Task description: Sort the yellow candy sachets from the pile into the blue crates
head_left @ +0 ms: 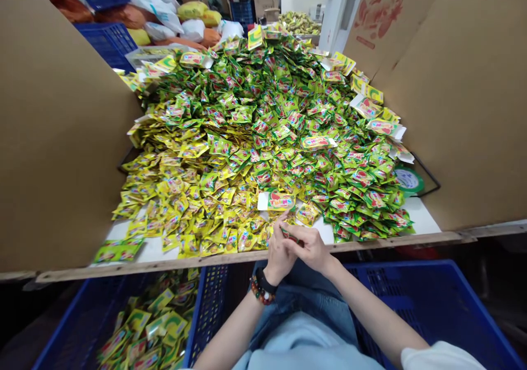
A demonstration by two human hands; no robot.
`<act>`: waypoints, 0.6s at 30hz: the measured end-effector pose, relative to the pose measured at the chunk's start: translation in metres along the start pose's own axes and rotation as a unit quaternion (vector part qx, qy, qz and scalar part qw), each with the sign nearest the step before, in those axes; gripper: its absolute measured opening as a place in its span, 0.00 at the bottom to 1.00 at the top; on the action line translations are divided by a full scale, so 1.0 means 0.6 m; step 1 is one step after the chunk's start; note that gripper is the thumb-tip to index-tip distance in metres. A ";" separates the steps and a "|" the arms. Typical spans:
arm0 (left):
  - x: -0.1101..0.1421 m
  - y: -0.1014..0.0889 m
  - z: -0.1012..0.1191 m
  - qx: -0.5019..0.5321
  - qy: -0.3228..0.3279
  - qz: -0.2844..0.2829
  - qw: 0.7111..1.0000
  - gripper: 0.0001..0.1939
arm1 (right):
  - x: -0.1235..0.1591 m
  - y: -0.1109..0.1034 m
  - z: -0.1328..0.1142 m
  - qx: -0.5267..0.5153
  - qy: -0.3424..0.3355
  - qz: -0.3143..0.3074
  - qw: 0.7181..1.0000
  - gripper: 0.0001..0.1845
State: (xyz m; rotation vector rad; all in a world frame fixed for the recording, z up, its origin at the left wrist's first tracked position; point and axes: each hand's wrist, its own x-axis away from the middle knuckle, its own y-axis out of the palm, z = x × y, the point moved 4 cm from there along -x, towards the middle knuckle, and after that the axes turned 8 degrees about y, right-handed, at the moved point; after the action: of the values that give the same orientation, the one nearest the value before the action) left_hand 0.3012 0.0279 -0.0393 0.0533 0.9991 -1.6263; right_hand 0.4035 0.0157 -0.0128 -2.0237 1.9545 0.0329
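Note:
At the table's front edge my left hand and my right hand come together. Both are closed around a small green and red foil packet, mostly covered by my fingers. Just beyond my fingertips lies a small printed carton with a white flap sticking out on its left. Around it spread loose yellow packets, and to the right a heap of green packets. Another printed carton rests farther up the heap.
Cardboard walls flank the table on both sides. Below left, a blue crate holds filled cartons; another blue crate stands below right. A roll of green tape lies at the right. Sacks are stacked behind.

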 end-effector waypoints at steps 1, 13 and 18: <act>0.000 0.001 0.002 0.009 0.000 0.001 1.000 0.30 | 0.006 0.004 -0.004 0.024 -0.027 -0.018 0.999 0.22; 0.118 -0.414 -0.058 -0.470 -0.198 0.284 0.812 0.18 | -0.046 -0.076 0.071 0.498 0.136 0.075 0.853 0.21; 0.039 -0.206 -0.012 -0.244 -0.052 0.074 0.965 0.09 | -0.051 -0.067 0.078 0.411 0.131 0.089 0.898 0.11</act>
State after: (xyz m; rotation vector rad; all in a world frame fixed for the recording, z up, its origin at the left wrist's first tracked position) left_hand 0.1885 0.0102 0.0137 -0.2824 1.2569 -1.1995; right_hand 0.4509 0.0576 -0.0412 -1.3238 1.8272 -0.9069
